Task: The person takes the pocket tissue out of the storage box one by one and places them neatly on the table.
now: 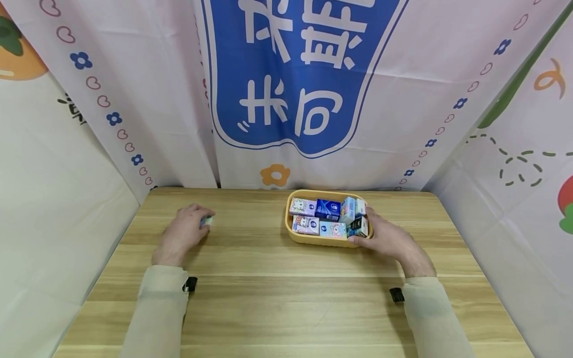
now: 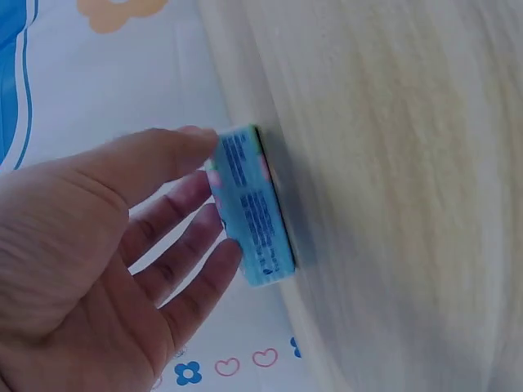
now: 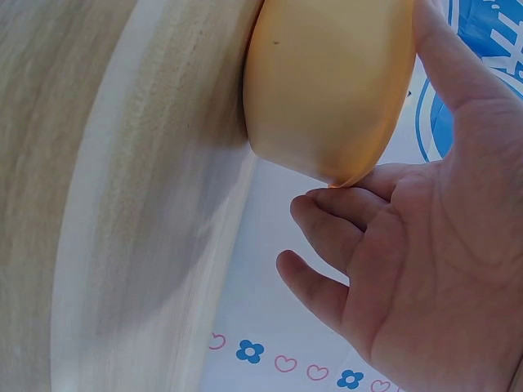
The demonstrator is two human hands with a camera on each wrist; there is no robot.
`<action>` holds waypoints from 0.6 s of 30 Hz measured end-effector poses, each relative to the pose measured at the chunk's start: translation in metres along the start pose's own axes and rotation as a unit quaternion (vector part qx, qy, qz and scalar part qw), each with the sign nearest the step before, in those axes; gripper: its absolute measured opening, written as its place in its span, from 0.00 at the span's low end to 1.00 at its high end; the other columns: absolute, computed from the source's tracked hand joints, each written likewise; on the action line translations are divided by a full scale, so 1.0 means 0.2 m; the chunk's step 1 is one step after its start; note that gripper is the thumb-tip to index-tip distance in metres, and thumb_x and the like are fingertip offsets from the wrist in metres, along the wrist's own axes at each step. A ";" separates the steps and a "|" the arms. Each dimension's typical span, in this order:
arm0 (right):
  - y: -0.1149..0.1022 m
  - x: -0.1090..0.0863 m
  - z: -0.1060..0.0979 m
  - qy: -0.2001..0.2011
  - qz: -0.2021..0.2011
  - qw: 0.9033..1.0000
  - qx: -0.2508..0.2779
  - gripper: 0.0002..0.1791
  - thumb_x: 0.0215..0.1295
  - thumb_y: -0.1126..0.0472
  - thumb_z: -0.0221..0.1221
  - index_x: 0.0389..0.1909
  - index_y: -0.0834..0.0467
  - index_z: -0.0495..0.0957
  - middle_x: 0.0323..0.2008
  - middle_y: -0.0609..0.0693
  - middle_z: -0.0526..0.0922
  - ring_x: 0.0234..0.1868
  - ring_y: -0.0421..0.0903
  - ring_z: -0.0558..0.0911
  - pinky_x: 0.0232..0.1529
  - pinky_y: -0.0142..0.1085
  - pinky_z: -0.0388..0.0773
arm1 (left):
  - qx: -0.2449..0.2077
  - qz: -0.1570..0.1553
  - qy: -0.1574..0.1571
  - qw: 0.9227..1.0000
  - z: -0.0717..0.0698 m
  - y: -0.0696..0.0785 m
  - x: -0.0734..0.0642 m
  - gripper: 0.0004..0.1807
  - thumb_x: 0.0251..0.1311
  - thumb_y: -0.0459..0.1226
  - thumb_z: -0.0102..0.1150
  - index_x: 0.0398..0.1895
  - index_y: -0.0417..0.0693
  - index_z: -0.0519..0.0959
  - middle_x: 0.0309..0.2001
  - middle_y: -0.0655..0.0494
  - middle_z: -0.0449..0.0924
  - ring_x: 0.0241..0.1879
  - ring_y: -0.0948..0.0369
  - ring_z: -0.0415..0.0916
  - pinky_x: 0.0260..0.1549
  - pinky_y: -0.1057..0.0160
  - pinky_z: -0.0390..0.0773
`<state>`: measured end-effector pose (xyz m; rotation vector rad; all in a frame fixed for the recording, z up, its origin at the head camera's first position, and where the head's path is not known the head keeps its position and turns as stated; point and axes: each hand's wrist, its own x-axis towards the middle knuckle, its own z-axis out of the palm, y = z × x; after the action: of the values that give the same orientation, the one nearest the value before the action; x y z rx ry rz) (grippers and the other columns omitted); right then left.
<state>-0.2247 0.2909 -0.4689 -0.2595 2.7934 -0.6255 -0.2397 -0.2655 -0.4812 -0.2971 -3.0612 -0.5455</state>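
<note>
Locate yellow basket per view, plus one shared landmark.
Head: yellow basket, right of centre, right hand at its right end.
Left wrist: not in it.
Right wrist: basket at top, right of centre, cut off.
Landmark: blue sign; head top centre, left wrist top-left corner, right wrist upper right.

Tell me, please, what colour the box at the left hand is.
The box shows a light blue face, clearest in the left wrist view.

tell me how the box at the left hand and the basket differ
The box shows a blue side, while the basket is yellow. The box is far smaller than the basket. The box has square corners; the basket has rounded ones. Both are held: the box by the left hand, the basket by the right hand.
</note>
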 end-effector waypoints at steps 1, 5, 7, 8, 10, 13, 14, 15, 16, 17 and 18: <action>0.00 0.00 0.00 0.000 0.000 1.000 -0.001 0.77 0.76 0.18 0.64 0.97 0.66 0.37 0.93 0.76 0.54 0.90 0.80 0.64 0.89 0.78 0.65 | -0.002 -0.002 0.003 1.000 0.00 0.00 0.00 0.23 0.78 0.30 0.72 0.73 0.37 0.86 0.72 0.28 0.83 0.69 0.26 0.80 0.70 0.24 0.84; 0.00 0.00 0.00 0.002 0.000 1.000 -0.001 0.77 0.76 0.18 0.65 0.97 0.67 0.38 0.93 0.76 0.54 0.90 0.80 0.64 0.89 0.78 0.65 | -0.010 -0.015 0.014 1.000 0.01 -0.02 0.00 0.23 0.78 0.28 0.70 0.73 0.37 0.86 0.72 0.27 0.82 0.68 0.25 0.80 0.68 0.24 0.85; 0.00 0.00 0.00 0.003 0.000 1.000 -0.001 0.77 0.76 0.18 0.65 0.97 0.67 0.39 0.93 0.75 0.54 0.90 0.80 0.63 0.89 0.78 0.65 | -0.013 -0.020 0.019 1.000 0.01 -0.03 0.00 0.22 0.79 0.27 0.68 0.74 0.37 0.85 0.72 0.26 0.82 0.68 0.25 0.80 0.67 0.24 0.86; 0.00 0.00 0.00 0.004 -0.001 1.000 -0.001 0.77 0.76 0.18 0.65 0.97 0.67 0.39 0.93 0.75 0.54 0.90 0.80 0.63 0.89 0.77 0.65 | -0.015 -0.022 0.020 0.999 0.01 -0.04 0.00 0.23 0.79 0.27 0.67 0.74 0.36 0.85 0.73 0.26 0.81 0.68 0.25 0.80 0.67 0.24 0.86; 0.00 0.00 0.00 0.005 -0.002 1.000 0.000 0.76 0.76 0.18 0.65 0.97 0.67 0.39 0.93 0.75 0.54 0.90 0.80 0.63 0.89 0.77 0.64 | -0.016 -0.021 0.023 0.999 0.02 -0.05 0.00 0.23 0.80 0.26 0.65 0.75 0.36 0.84 0.73 0.25 0.81 0.69 0.24 0.79 0.67 0.23 0.86; 0.01 0.01 0.01 0.005 -0.003 1.000 0.000 0.76 0.76 0.18 0.65 0.97 0.67 0.39 0.93 0.75 0.54 0.90 0.80 0.64 0.89 0.77 0.65 | -0.009 -0.017 0.022 1.000 0.03 -0.07 0.00 0.25 0.81 0.26 0.62 0.78 0.35 0.82 0.74 0.24 0.79 0.70 0.23 0.78 0.69 0.23 0.85; 0.01 0.01 0.01 0.005 -0.003 1.000 0.000 0.76 0.76 0.18 0.65 0.97 0.67 0.38 0.93 0.75 0.54 0.90 0.80 0.64 0.89 0.77 0.65 | -0.006 -0.016 0.020 1.000 0.03 -0.07 0.00 0.26 0.81 0.26 0.62 0.79 0.35 0.81 0.75 0.24 0.78 0.71 0.23 0.77 0.70 0.23 0.84; 0.01 0.01 0.01 0.005 -0.002 1.000 0.001 0.76 0.76 0.18 0.65 0.97 0.66 0.38 0.93 0.75 0.54 0.90 0.80 0.64 0.89 0.77 0.65 | -0.001 -0.014 0.018 1.000 0.03 -0.08 0.00 0.27 0.81 0.26 0.61 0.81 0.34 0.80 0.76 0.23 0.77 0.72 0.22 0.76 0.71 0.22 0.83; 0.01 0.01 0.00 0.004 -0.002 1.000 0.000 0.76 0.76 0.18 0.65 0.97 0.66 0.38 0.93 0.75 0.54 0.90 0.80 0.64 0.89 0.77 0.65 | 0.001 -0.015 0.014 1.000 0.03 -0.08 0.00 0.28 0.82 0.27 0.61 0.82 0.35 0.78 0.77 0.22 0.75 0.73 0.21 0.74 0.73 0.22 0.82; 0.01 0.01 0.00 0.003 -0.001 1.000 0.000 0.76 0.76 0.18 0.65 0.97 0.66 0.38 0.93 0.75 0.54 0.90 0.80 0.64 0.89 0.77 0.65 | 0.002 -0.018 0.010 1.000 0.03 -0.09 0.00 0.29 0.82 0.27 0.60 0.84 0.35 0.77 0.78 0.21 0.74 0.74 0.20 0.72 0.74 0.21 0.80; 0.00 0.01 0.00 0.003 -0.001 1.000 0.001 0.76 0.76 0.18 0.65 0.97 0.66 0.38 0.93 0.75 0.54 0.90 0.79 0.64 0.89 0.77 0.65 | 0.003 -0.020 0.004 1.000 0.03 -0.09 0.00 0.30 0.83 0.28 0.60 0.85 0.35 0.75 0.79 0.20 0.72 0.76 0.20 0.70 0.76 0.20 0.79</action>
<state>-0.2261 0.2911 -0.4703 -0.2615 2.7986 -0.6304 -0.2424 -0.2810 -0.4928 -0.2334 -3.0666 -0.5376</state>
